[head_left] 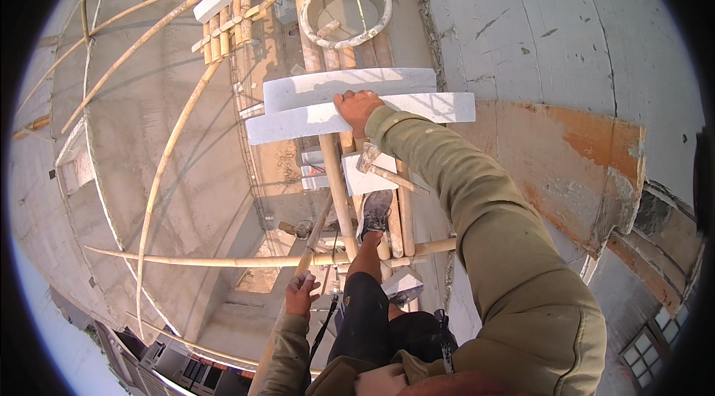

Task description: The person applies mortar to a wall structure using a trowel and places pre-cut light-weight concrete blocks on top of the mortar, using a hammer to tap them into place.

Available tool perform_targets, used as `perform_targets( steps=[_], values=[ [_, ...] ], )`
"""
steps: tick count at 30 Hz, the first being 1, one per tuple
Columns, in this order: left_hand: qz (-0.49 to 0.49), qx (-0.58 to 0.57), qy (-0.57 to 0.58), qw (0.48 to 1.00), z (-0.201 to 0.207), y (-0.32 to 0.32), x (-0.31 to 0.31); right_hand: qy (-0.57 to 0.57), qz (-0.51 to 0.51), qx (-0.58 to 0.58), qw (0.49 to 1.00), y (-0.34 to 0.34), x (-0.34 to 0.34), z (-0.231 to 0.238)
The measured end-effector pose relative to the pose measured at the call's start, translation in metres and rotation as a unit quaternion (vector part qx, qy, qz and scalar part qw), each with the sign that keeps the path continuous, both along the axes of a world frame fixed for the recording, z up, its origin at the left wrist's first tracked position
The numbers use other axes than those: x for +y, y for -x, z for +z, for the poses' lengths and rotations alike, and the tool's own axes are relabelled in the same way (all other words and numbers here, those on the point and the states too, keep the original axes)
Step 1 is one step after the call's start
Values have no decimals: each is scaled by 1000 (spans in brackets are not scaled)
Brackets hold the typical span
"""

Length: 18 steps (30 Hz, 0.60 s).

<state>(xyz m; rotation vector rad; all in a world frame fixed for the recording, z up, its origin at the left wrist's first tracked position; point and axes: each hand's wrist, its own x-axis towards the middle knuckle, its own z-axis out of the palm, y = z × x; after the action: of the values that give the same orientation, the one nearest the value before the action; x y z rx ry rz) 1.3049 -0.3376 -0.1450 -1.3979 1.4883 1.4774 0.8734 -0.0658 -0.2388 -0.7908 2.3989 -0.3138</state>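
Note:
My right hand is closed over the top edge of a long white block, thumb and fingers gripping it near its middle. Just behind it stands a second long pale block, partly hidden by the first. Nearer to me, a hammer with a wooden handle rests on a smaller white block. My left hand is low beside a slanting bamboo pole. Its fingers are loosely curled and apart, with nothing visible in them.
I stand high on bamboo poles, one shoe on them. A round mortar tub holds a tool handle. A grey wall rises at right, with an orange-stained panel below. Long bamboo poles cross at left.

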Motion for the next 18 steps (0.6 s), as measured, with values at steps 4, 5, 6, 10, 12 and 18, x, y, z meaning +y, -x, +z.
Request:
perform_targets(
  steps=[4, 5, 6, 10, 12, 18],
  values=[
    [45, -8, -101, 994, 83, -59, 16, 50, -29, -20, 998, -86, 1, 86],
    [59, 10, -143, 988, 87, -56, 19, 56, -42, -12, 997, -113, 10, 108],
    [74, 24, -180, 981, 95, -54, 21, 62, -54, -33, 996, -140, 20, 138],
    [352, 63, -247, 901, 116, -15, 65, 105, -125, -50, 985, -250, 59, 263],
    [346, 63, -219, 910, 151, -7, 102, 140, -190, -25, 971, -322, 81, 303],
    [0, 112, -238, 965, 265, -52, 161, 125, -311, -37, 942, -477, 158, 487]
  ],
)
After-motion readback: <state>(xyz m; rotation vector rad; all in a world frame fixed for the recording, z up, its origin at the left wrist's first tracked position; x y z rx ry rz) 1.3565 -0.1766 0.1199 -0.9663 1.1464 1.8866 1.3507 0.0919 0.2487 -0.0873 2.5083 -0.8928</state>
